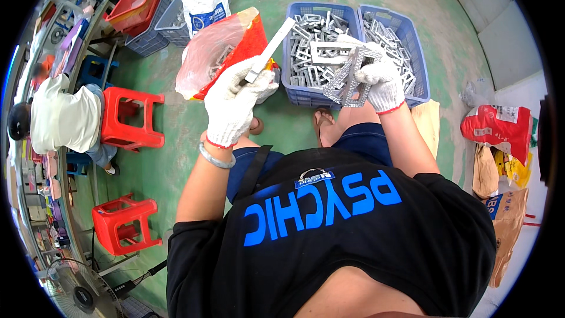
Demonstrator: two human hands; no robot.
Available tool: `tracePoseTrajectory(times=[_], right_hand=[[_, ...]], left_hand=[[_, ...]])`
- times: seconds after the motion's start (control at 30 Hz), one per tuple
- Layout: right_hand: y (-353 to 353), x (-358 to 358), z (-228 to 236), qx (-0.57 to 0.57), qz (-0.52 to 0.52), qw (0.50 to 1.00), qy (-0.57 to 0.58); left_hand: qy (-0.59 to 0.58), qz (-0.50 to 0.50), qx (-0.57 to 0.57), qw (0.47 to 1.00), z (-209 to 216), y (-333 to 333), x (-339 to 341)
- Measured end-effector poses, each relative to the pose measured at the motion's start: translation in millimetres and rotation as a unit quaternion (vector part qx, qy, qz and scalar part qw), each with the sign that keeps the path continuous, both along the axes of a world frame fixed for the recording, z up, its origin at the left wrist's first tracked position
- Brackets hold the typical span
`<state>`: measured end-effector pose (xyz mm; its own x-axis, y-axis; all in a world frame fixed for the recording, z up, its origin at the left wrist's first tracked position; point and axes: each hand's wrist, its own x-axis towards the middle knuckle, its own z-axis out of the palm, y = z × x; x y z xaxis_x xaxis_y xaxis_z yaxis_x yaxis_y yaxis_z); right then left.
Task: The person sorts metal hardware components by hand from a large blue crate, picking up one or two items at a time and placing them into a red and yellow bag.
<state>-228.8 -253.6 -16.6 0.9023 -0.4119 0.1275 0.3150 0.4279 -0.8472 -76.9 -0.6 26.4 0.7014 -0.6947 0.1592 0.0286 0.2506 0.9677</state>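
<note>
In a white knit glove, my left hand (232, 103) is closed around a flat, pale grey bar (273, 46) that points up and to the right. It may be a metal frame seen from its side; I cannot tell. My gloved right hand (382, 79) grips several rectangular metal frames (344, 80), fanned out at different angles. Both hands are raised before me, apart from each other. Beyond the right hand, a blue crate (288, 65) holds many similar frames, and a second blue crate (425, 76) beside it holds more. Next to my left hand, an open red sack (247, 38) contains some metal pieces.
A white bag (206, 3) sits on a crate at the far left, near red bins (132, 9). Red stools (132, 119) stand left, by a person in a pale top (65, 115) at a long workbench. A fan (82, 294) is lower left; sacks (497, 129) lie right.
</note>
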Motion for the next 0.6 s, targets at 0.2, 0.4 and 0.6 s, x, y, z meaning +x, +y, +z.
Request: tracePoseTrajectory(times=[0.2,0.4,0.6], right_hand=[[-2,1,-8,0.009,0.003,1.0,-0.011],[-3,-4,2,0.04,0.015,0.998,0.036],[0,-1,-5,0.066,0.014,0.998,0.005]], left_hand=[[0.057,-0.01,0.016,0.998,-9,3,9],[0.095,-0.032,-0.013,0.995,-18,5,14],[0.092,-0.039,-0.017,0.995,-20,8,19]])
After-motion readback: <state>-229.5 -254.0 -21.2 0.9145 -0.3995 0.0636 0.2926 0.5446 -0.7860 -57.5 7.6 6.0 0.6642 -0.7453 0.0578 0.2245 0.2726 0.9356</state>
